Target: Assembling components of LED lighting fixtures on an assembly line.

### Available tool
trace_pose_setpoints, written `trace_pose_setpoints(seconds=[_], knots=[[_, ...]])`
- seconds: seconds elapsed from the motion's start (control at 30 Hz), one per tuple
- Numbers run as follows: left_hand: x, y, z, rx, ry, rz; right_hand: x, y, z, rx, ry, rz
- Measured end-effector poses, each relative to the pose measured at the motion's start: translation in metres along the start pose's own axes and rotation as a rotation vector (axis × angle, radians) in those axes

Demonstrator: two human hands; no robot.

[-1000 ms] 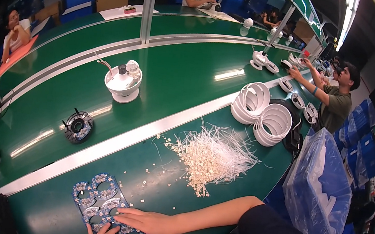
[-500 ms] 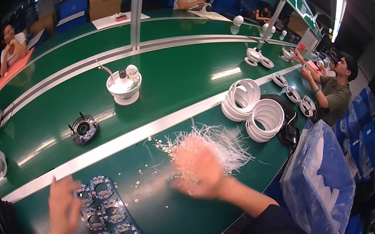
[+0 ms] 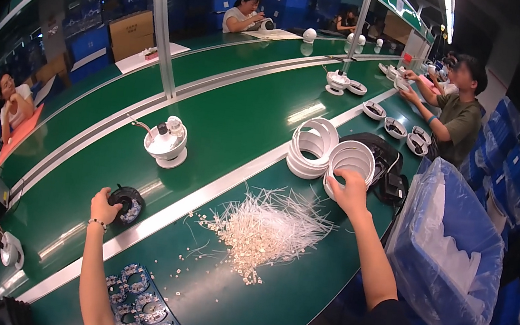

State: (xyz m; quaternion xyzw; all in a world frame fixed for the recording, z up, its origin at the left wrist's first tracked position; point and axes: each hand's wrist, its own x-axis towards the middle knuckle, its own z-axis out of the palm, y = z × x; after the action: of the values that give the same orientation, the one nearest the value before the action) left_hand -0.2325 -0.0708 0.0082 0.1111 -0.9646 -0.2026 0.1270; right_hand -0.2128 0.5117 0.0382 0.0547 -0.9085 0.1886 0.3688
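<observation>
Out at the left, my left hand [image 3: 104,207] grips the edge of a round black housing [image 3: 118,194] with a circuit board in it, which is on the green conveyor belt. My right hand [image 3: 350,192] has its thumb and fingers closed on the near rim of the right-hand stack of white plastic rings [image 3: 362,157]. A second stack of white rings [image 3: 302,164] touches it on the left. Between my arms a heap of small cream connectors [image 3: 250,242] lies mixed with thin white wires [image 3: 295,215].
Blue ring-shaped circuit boards [image 3: 148,308] lie by my left forearm. A white lamp-like base [image 3: 168,145] stands on the belt. At my right is a plastic-lined blue bin [image 3: 415,246]; a black bag [image 3: 385,157] sits behind the rings. Co-workers sit along the line.
My left hand has gone from beside the circuit boards forward to the black housing and taken hold of it. My right hand has left the connector heap for the white rings. The view has shifted slightly.
</observation>
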Motion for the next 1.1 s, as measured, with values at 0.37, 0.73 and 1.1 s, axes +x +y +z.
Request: trace_pose_setpoints(seconds=[0.37, 0.73, 1.1], knots=[[-0.011, -0.04, -0.004, -0.953, 0.163, -0.102, 0.027, 0.002, -0.014, 0.003, 0.235, -0.17], [-0.097, 0.009, -0.057, -1.524, -0.049, -0.227, 0.079, 0.057, -0.043, -0.36, -0.131, 0.176], [-0.123, 0.045, -0.078, -1.508, -0.058, -0.172, 0.041, -0.082, -0.119, 0.049, 0.067, -0.087]])
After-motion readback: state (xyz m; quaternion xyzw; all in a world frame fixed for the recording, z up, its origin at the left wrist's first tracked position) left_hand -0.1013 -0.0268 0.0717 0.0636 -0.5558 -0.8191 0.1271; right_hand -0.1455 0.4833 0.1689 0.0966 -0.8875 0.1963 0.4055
